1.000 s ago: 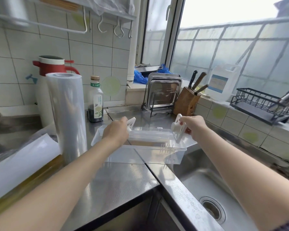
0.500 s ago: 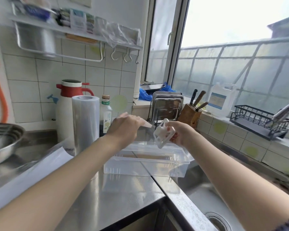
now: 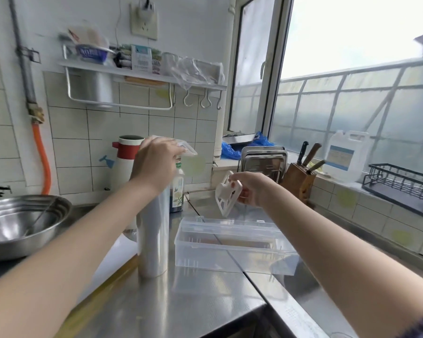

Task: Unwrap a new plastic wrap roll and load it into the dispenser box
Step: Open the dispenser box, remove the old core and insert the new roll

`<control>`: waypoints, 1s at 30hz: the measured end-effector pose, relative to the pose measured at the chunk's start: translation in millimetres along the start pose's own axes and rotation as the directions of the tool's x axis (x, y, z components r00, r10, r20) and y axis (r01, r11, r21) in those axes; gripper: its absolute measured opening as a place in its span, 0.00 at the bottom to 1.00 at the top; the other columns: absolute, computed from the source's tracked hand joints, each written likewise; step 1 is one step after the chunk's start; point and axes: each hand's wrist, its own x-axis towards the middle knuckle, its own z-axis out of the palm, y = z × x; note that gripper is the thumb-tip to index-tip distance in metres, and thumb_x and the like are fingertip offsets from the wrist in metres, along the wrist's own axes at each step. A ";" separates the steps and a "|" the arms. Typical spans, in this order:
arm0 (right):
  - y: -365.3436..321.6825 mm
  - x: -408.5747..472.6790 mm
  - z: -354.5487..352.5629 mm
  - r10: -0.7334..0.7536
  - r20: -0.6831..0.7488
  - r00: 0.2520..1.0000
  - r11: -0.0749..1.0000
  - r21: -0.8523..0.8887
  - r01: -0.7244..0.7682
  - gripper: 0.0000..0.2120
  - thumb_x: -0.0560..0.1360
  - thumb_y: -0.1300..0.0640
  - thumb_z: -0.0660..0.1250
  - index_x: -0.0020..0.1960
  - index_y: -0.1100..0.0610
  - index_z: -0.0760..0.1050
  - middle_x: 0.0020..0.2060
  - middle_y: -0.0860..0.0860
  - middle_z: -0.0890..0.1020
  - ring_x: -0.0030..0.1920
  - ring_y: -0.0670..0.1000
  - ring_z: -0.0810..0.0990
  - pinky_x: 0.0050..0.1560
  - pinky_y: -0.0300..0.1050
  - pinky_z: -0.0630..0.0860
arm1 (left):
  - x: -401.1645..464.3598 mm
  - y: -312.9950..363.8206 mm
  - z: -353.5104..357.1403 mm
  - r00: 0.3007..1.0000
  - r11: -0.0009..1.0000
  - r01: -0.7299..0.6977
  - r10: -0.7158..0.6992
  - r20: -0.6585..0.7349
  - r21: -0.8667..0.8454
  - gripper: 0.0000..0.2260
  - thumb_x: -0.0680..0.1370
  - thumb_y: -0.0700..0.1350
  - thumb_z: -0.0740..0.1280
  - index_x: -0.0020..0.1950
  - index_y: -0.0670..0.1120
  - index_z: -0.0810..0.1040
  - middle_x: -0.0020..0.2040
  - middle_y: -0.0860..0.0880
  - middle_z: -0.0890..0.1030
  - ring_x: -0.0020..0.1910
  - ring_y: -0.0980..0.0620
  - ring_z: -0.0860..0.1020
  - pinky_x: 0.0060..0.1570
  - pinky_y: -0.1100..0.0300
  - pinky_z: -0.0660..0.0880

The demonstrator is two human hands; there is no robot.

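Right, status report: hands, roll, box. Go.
Left hand holds a white end cap over the upright roll. Right hand holds the other cap. Dispenser box open, empty. Nothing blocking.

No text is legible; labels on bottle (image 3: pixel 178 191) and jug (image 3: pixel 337 157) are blurred

White square tiles (image 3: pixel 142 132) cover the wall on the left of the frame, with plain white wall above them. A metal shelf (image 3: pixel 142 75) with a rail and hooks runs across the upper left; a wall socket (image 3: pixel 144 24) sits above it. A grey pipe (image 3: pixel 22 57) drops down the far left and joins an orange hose (image 3: pixel 43 157). On the right, a large window (image 3: pixel 352 69) lets in bright, pale daylight. A stainless steel counter (image 3: pixel 181 301) fills the lower middle, and a tiled ledge (image 3: pixel 366 211) runs beneath the window.
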 end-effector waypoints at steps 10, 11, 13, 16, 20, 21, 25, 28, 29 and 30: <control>-7.3 -6.9 10.4 -0.026 0.004 1.000 1.000 -0.013 0.026 0.04 0.74 0.63 0.68 0.47 0.63 0.75 0.55 0.61 0.81 0.43 0.53 0.79 0.37 0.43 0.76 | 3.0 -43.4 10.2 0.922 0.905 0.364 -0.383 -0.050 -0.222 0.17 0.75 0.31 0.59 0.55 0.41 0.83 0.59 0.42 0.81 0.60 0.42 0.76 0.63 0.53 0.71; -6.4 -6.5 10.9 -0.024 0.003 1.000 1.000 -0.014 0.024 0.04 0.74 0.63 0.68 0.47 0.63 0.75 0.53 0.61 0.81 0.43 0.53 0.79 0.36 0.43 0.76 | 2.5 -44.7 12.0 0.915 0.895 0.376 -0.399 -0.055 -0.242 0.17 0.75 0.30 0.58 0.54 0.40 0.83 0.59 0.42 0.81 0.61 0.43 0.76 0.64 0.53 0.70; -3.8 -5.1 11.6 -0.016 0.005 1.000 1.000 -0.023 0.016 0.04 0.74 0.62 0.68 0.46 0.63 0.74 0.50 0.59 0.80 0.42 0.53 0.79 0.36 0.43 0.76 | 0.9 -47.2 15.0 0.904 0.875 0.390 -0.423 -0.062 -0.287 0.17 0.74 0.28 0.58 0.53 0.38 0.84 0.60 0.42 0.81 0.62 0.44 0.75 0.65 0.57 0.69; 1.5 -2.1 10.7 0.007 0.006 1.000 1.000 -0.022 -0.007 0.05 0.74 0.62 0.69 0.43 0.61 0.73 0.48 0.58 0.80 0.42 0.53 0.79 0.37 0.44 0.77 | -1.8 -50.0 16.1 0.880 0.830 0.432 -0.474 -0.038 -0.354 0.16 0.74 0.28 0.58 0.51 0.39 0.84 0.60 0.44 0.81 0.61 0.46 0.77 0.57 0.69 0.66; 6.9 1.4 9.6 0.033 -0.003 0.999 0.999 -0.017 -0.033 0.05 0.74 0.62 0.68 0.44 0.62 0.73 0.40 0.57 0.79 0.36 0.52 0.78 0.34 0.43 0.77 | -4.9 -51.8 14.8 0.889 0.825 0.419 -0.457 -0.013 -0.379 0.17 0.73 0.28 0.57 0.50 0.39 0.84 0.60 0.45 0.80 0.62 0.48 0.75 0.56 0.69 0.66; 8.3 2.2 9.9 0.039 -0.004 0.999 0.999 -0.020 -0.039 0.05 0.74 0.62 0.68 0.45 0.62 0.73 0.40 0.56 0.79 0.36 0.52 0.78 0.33 0.43 0.76 | -5.0 -52.0 14.1 0.890 0.822 0.422 -0.457 0.000 -0.383 0.18 0.72 0.28 0.57 0.50 0.39 0.84 0.60 0.45 0.80 0.63 0.47 0.74 0.58 0.67 0.66; 12.4 5.3 10.0 0.054 -0.006 0.999 0.998 -0.035 -0.054 0.05 0.74 0.61 0.68 0.43 0.62 0.73 0.40 0.56 0.79 0.37 0.52 0.79 0.32 0.43 0.75 | -3.8 -48.0 12.2 0.890 0.838 0.436 -0.456 0.018 -0.329 0.16 0.73 0.30 0.57 0.48 0.38 0.84 0.60 0.44 0.80 0.64 0.45 0.70 0.67 0.55 0.65; 13.9 6.5 10.5 0.053 -0.011 0.999 0.998 -0.043 -0.054 0.05 0.74 0.61 0.69 0.43 0.61 0.74 0.37 0.55 0.79 0.35 0.51 0.78 0.32 0.43 0.75 | -0.8 -44.9 10.8 0.873 0.844 0.478 -0.486 0.029 -0.245 0.12 0.75 0.35 0.58 0.48 0.39 0.82 0.57 0.40 0.81 0.62 0.41 0.71 0.66 0.48 0.66; 13.9 6.7 10.7 0.053 -0.011 0.999 0.998 -0.046 -0.053 0.05 0.74 0.61 0.69 0.43 0.61 0.74 0.37 0.55 0.79 0.35 0.51 0.78 0.32 0.42 0.75 | -0.3 -43.9 10.7 0.871 0.849 0.489 -0.489 0.053 -0.201 0.12 0.76 0.36 0.58 0.49 0.39 0.81 0.56 0.39 0.80 0.61 0.40 0.72 0.66 0.47 0.65; 14.0 7.0 10.8 0.053 -0.010 0.999 0.997 -0.050 -0.053 0.05 0.74 0.61 0.69 0.43 0.61 0.74 0.36 0.55 0.79 0.34 0.50 0.78 0.32 0.42 0.75 | -0.6 -42.8 10.9 0.874 0.861 0.487 -0.480 0.078 -0.146 0.11 0.76 0.36 0.58 0.49 0.40 0.80 0.56 0.39 0.80 0.61 0.40 0.71 0.68 0.47 0.63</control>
